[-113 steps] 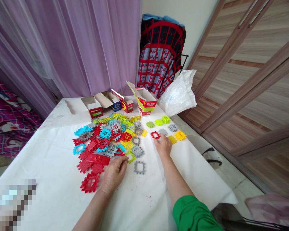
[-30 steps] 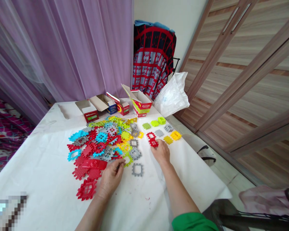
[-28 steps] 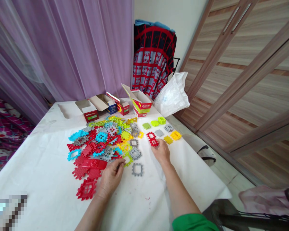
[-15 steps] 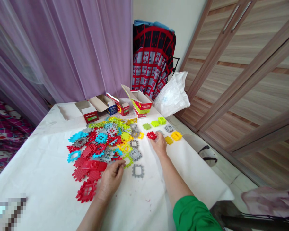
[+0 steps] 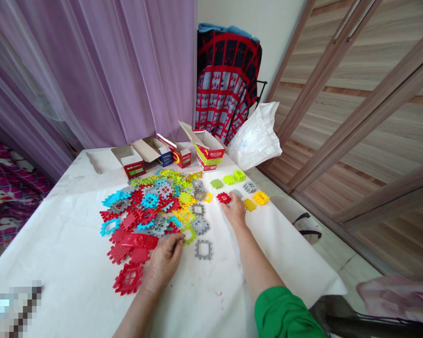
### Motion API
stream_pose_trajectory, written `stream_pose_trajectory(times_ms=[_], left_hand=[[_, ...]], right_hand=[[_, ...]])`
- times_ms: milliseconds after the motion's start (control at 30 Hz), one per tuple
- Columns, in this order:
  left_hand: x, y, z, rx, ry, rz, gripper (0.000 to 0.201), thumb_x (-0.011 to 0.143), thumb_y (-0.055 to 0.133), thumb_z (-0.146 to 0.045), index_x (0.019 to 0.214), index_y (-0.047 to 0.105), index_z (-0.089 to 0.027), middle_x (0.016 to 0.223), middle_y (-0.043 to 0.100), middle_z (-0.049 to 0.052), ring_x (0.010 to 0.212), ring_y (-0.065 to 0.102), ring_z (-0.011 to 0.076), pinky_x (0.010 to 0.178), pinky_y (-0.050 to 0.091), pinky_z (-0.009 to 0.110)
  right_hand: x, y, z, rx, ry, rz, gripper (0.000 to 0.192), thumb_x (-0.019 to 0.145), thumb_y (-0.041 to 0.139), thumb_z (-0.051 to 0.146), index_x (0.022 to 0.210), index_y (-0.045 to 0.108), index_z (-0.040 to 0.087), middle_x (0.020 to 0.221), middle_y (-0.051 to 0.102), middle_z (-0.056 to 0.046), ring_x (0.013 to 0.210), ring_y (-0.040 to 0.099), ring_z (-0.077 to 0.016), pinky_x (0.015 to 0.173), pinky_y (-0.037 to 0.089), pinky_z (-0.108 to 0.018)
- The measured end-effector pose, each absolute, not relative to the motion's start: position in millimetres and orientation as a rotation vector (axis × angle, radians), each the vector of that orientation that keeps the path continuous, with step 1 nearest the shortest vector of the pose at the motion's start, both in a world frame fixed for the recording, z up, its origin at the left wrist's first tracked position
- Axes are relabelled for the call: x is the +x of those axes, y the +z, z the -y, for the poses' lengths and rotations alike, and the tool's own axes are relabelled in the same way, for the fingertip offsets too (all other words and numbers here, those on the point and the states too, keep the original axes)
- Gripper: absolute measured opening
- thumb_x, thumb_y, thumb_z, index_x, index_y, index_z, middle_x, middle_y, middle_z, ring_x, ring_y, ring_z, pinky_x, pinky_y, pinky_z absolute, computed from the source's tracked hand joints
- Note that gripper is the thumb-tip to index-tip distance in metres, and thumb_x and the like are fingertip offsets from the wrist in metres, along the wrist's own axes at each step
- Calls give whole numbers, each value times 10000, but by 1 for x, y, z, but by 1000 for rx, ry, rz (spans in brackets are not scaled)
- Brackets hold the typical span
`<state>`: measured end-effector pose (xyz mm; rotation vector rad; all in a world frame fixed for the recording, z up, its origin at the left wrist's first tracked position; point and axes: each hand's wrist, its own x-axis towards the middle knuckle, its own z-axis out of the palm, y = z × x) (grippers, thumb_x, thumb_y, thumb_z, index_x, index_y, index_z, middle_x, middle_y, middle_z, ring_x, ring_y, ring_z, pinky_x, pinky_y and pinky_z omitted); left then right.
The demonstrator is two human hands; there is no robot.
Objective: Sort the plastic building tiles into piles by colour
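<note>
A red interlocking plastic building piece (image 5: 223, 197) lies on the white cloth, and my right hand (image 5: 236, 215) grips its right side with closed fingers. Beside those fingers a grey piece (image 5: 237, 193) is partly covered. My left hand (image 5: 166, 260) rests curled on the cloth at the pile's near edge, its fingertips by a lime green frame piece (image 5: 189, 234); whether anything is inside the fingers is hidden. A grey square frame (image 5: 197, 250) lies between the hands. Left of them spreads a heap of mixed pieces, including a blue one (image 5: 150, 201) and a red one (image 5: 129, 279).
Right of my right hand sit a yellow stack (image 5: 261, 198), a dark yellow piece (image 5: 249, 204), a grey stack (image 5: 249, 187) and a green stack (image 5: 239, 176). Opened boxes (image 5: 211, 157) line the back edge, with a white plastic bag (image 5: 255, 136) beside them.
The whole view has shifted slightly. Both hands keep nearly the same place and pose, the right at the red piece and the left by the heap.
</note>
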<state>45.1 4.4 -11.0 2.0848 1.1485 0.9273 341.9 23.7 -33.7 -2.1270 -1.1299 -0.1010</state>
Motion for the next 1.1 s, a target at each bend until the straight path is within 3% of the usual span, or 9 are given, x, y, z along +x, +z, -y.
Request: stream_pose_trajectory(times_ms=[300,733,1100], left_hand=[[46,-5,-1,2103,904,-1142,235,860,464,-280,952,675,-234,824,748,23,784,701,168,730,563,284],[47,-6,-1,2110,891,-1194,228,856,470,-273,933,683,-246,830,747,24,794,696,177,752,559,298],[46,-7,-2,2105,898,-1178,227,854,476,-285,945,680,-245,837,752,18,774,697,171,742,562,294]], right_hand=[[342,-35,-24,-2169,-137,1168,465,734,605,293,1164,569,117,1099,656,-140,1025,575,-252,946,421,-389],[337,-32,-19,-2139,-169,1124,473,743,569,289,1193,548,145,1158,620,-131,1101,532,-270,975,398,-402],[312,-17,-7,-1997,-194,1347,223,815,495,228,882,707,209,1039,669,-76,1030,578,-209,967,418,-333]])
